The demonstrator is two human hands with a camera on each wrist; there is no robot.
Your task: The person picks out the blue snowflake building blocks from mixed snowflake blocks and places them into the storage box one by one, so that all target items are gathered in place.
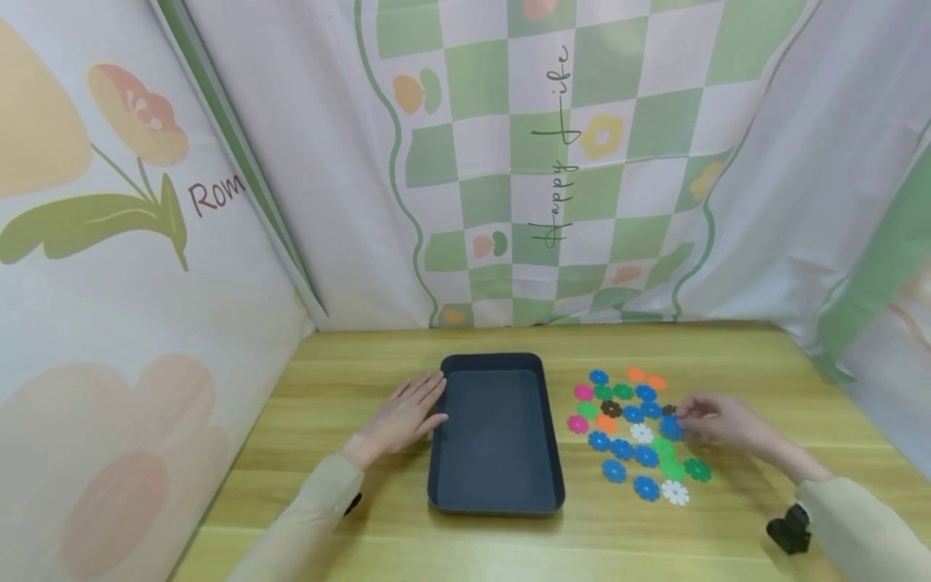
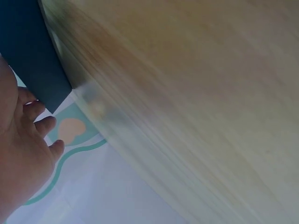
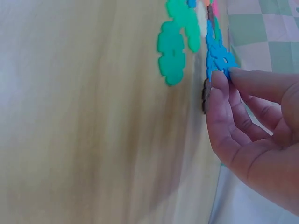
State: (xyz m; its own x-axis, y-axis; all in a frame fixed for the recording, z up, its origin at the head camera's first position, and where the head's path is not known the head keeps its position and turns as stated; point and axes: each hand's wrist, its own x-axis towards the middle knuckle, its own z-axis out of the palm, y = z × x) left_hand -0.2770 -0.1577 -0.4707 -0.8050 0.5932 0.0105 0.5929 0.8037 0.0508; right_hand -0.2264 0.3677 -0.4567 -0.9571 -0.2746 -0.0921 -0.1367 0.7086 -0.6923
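Note:
My left hand point(image 1: 402, 416) rests with straight fingers at the left rim of a dark rectangular baking tray point(image 1: 497, 440). In the left wrist view, its fingertips point(image 2: 46, 125) lie beside the tray's dark wall point(image 2: 29, 56). To the right of the tray, my right hand point(image 1: 727, 424) pinches a blue flower-shaped disc point(image 3: 222, 58) between thumb and fingers, tilted up from the table. A brown disc point(image 3: 205, 95) lies close under those fingers. Several notched plastic discs in blue, green, pink, orange, brown and white spread to the left of this hand, including a white one point(image 1: 675, 492).
The wooden table point(image 1: 364, 356) carries the tray in the middle and the discs right of it. A printed curtain point(image 1: 502, 186) hangs along the back edge, and another patterned sheet point(image 1: 131, 323) stands at the left. Black straps with a small device point(image 1: 791, 529) sit at the right wrist.

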